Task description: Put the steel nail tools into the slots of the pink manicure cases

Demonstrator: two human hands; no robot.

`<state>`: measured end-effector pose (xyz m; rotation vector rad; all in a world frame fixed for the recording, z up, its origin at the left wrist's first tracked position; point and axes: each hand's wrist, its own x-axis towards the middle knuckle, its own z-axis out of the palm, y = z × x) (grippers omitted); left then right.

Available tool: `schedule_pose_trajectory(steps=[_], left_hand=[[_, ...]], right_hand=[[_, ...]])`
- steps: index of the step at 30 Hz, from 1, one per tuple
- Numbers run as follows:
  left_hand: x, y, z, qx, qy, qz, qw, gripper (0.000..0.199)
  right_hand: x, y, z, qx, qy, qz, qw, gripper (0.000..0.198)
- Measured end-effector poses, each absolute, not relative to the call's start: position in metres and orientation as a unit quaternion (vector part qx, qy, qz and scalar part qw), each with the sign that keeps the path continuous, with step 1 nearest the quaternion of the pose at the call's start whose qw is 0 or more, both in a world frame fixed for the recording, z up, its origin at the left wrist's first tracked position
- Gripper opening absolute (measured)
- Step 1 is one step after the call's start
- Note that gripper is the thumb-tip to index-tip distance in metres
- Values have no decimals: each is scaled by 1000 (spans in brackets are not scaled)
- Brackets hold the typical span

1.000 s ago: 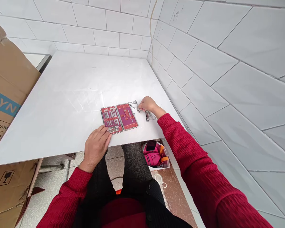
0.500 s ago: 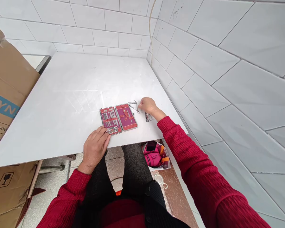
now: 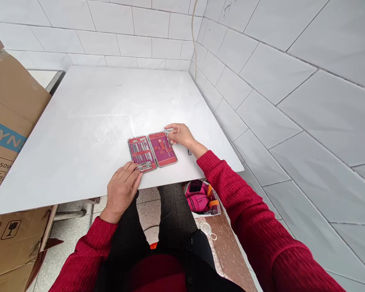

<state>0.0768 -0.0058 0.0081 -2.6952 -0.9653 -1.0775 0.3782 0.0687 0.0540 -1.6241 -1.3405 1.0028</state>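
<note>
Manicure case [image 3: 156, 154] lies open like a book near the front edge of a broad white table [image 3: 100, 97], with a large cardboard box [image 3: 15, 93] standing off to the left. The left hand [image 3: 122, 186] rests at the case's near left corner, fingers bent; whether they grip or merely press cannot be told. The right hand [image 3: 181, 136] arches over the far right corner, thumb and fingers curled around a silver tool [image 3: 168, 131], though its hold is mostly hidden. In the case's left half a row of slim tools [image 3: 141, 150] sits under a red strap; the right half has a purple lining. A silver clipper [image 3: 144, 166] lies across the near end of the left half, at the left fingertips. A small metal piece [image 3: 190, 152] shows partly beneath the right wrist. The step in hand looks like handling the silver tool while the left side is steadied. The next move seems to call for a firm fingertip pinch and a case that does not slide.
</note>
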Motion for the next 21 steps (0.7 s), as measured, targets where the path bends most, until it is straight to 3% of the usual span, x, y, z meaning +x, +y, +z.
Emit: schedule_pose_trajectory(steps=[21], left_hand=[[76, -6, 7, -881, -315, -352, 32, 12]], right_hand=[[367, 66, 55, -679, -564, 321, 345, 45]])
